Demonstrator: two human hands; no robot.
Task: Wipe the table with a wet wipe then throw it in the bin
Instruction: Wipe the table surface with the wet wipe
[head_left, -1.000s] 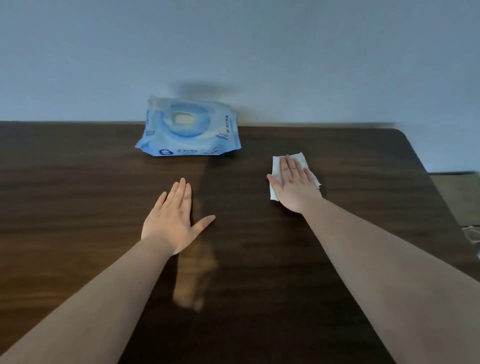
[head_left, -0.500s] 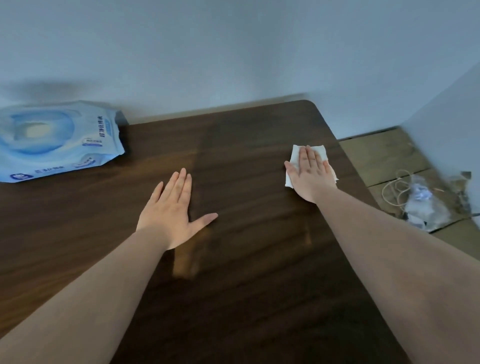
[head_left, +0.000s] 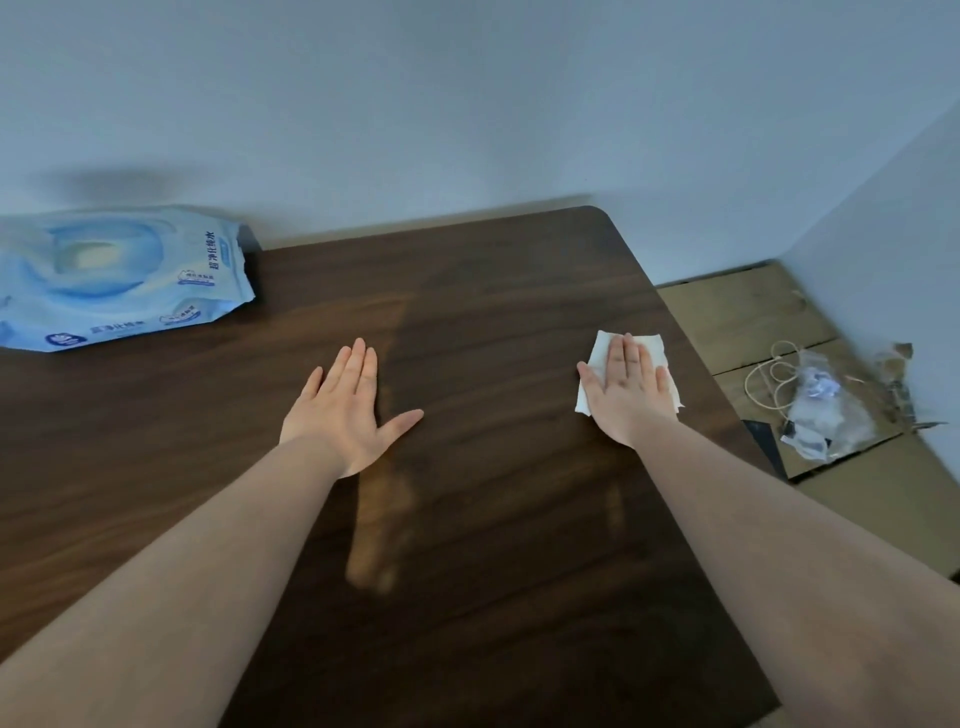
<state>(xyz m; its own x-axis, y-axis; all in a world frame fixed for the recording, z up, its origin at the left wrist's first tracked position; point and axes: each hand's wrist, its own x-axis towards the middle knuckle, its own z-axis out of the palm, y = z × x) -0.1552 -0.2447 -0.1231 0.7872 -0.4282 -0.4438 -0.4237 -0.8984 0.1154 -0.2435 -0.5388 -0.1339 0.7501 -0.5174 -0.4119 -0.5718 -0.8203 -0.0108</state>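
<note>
Head view, right hand (head_left: 626, 392) flat on wet wipe (head_left: 652, 344), table (head_left: 493, 312)

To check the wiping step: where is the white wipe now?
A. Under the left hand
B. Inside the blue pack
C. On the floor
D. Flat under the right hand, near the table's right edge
D: the white wipe lies flat beneath the right hand, while the left hand rests on bare table.

Wipes pack (head_left: 111, 278): lay at the far left, against the wall.
Floor clutter (head_left: 818, 410): crumpled plastic and a cord lay on cardboard.
</note>
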